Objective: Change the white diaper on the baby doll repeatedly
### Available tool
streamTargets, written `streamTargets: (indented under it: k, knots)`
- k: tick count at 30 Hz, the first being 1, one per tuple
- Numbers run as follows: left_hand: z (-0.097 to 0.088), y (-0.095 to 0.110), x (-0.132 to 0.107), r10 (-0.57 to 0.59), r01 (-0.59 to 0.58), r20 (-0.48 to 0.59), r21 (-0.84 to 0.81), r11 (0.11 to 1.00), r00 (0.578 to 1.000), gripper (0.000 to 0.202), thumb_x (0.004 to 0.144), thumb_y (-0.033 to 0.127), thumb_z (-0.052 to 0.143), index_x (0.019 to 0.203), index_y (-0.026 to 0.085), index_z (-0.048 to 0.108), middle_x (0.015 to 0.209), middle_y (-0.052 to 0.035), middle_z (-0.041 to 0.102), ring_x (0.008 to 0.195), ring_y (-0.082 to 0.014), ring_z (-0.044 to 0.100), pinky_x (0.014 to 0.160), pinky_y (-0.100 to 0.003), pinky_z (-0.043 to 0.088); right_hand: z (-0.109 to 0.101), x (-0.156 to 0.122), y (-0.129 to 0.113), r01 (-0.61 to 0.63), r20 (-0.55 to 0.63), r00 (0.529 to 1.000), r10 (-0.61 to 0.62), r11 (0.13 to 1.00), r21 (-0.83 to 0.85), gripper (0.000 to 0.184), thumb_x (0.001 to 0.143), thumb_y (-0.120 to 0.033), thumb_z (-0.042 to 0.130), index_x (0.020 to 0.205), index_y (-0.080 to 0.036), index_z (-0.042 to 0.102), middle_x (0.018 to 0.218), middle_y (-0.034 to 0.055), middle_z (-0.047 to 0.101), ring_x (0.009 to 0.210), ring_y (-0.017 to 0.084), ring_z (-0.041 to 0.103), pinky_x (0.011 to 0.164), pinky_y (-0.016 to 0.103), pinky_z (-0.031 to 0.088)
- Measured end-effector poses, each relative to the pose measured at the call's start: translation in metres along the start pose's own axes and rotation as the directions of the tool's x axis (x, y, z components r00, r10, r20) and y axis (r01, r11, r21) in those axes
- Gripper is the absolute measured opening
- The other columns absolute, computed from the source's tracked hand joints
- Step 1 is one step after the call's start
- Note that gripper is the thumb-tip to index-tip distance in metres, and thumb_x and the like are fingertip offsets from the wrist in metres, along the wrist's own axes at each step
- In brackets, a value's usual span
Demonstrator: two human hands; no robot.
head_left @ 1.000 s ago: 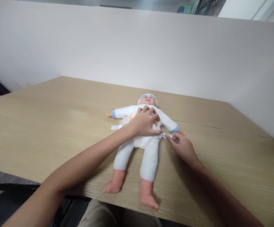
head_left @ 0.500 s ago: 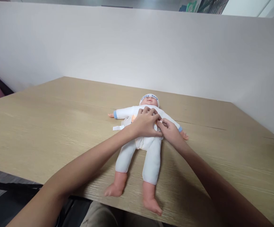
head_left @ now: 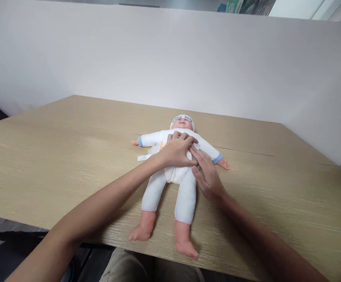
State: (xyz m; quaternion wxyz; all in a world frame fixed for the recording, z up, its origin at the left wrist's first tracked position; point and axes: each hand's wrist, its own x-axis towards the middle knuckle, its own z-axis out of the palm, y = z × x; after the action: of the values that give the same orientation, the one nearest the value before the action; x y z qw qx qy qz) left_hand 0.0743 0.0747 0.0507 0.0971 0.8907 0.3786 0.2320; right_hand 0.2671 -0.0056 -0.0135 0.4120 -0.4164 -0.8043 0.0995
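Note:
A baby doll [head_left: 185, 199] in white clothes with blue cuffs lies on its back, its feet toward me. Around its hips is a white diaper [head_left: 175, 174]. The diaper's tab [head_left: 144, 158] sticks out loose on the left side. My left hand [head_left: 178, 150] rests over the diaper's front at the belly, fingers spread and bent, hiding much of it. Against the diaper's right side lies my right hand [head_left: 207, 174], its fingers stretched out and their tips beside my left hand. Whatever is under the fingertips is hidden.
The doll lies on a wooden table [head_left: 70, 156] with a seam running across it. Behind the table rises a white partition [head_left: 158, 58]. My legs [head_left: 126, 266] are below the table's front edge.
My right hand has gone from a pinch at the diaper's right side to lying flat there with stretched fingers. My left hand stays on the belly. The view has shifted slightly.

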Motion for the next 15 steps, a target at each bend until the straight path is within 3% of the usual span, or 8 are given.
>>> streamTargets:
  k: [3,7,10,15]
  knots:
    - [-0.003,-0.009,-0.011,0.091,-0.107,-0.089,-0.193,0.975,0.992,0.070,0.088,0.044,0.082,0.152,0.027,0.060,0.146,-0.0118,0.071,0.140,-0.0395,0.059,0.122,-0.059,0.045,-0.002,0.001,0.004,0.017,0.045,0.999,-0.016,0.999,-0.027,0.061,0.119,-0.045,0.041,0.176,-0.027,0.045,0.181,0.0110,0.048,0.170,0.031,0.041,0.139,0.061,0.033]
    - [-0.005,-0.041,-0.044,0.128,-0.230,-0.270,-0.388,0.892,0.954,0.043,0.114,0.044,0.051,0.152,0.024,0.060,0.155,-0.0158,0.066,0.147,-0.0306,0.061,0.125,-0.049,0.049,-0.010,0.002,0.004,0.016,0.065,0.998,-0.013,0.999,-0.041,0.061,0.119,-0.050,0.036,0.174,-0.027,0.049,0.180,0.0102,0.050,0.169,0.032,0.042,0.140,0.062,0.033]
    - [-0.004,-0.075,-0.074,0.046,-0.152,-0.309,-0.327,0.933,0.950,0.043,0.118,0.041,0.040,0.153,0.023,0.059,0.157,-0.0161,0.065,0.149,-0.0294,0.059,0.129,-0.050,0.045,-0.013,0.008,-0.006,-0.003,0.006,1.000,0.004,1.000,-0.017,0.057,0.120,-0.049,0.036,0.166,-0.027,0.059,0.174,0.0107,0.058,0.165,0.032,0.048,0.138,0.059,0.035]
    - [-0.006,-0.119,-0.106,-0.128,0.062,-0.241,-0.265,0.962,0.962,0.040,0.111,0.041,0.053,0.147,0.022,0.059,0.151,-0.0147,0.068,0.132,-0.0300,0.067,0.118,-0.049,0.052,-0.008,0.040,-0.037,0.012,-0.082,0.996,-0.018,0.998,-0.067,0.036,0.116,-0.041,0.053,0.140,-0.026,0.076,0.143,0.0121,0.075,0.139,0.033,0.066,0.124,0.053,0.047]
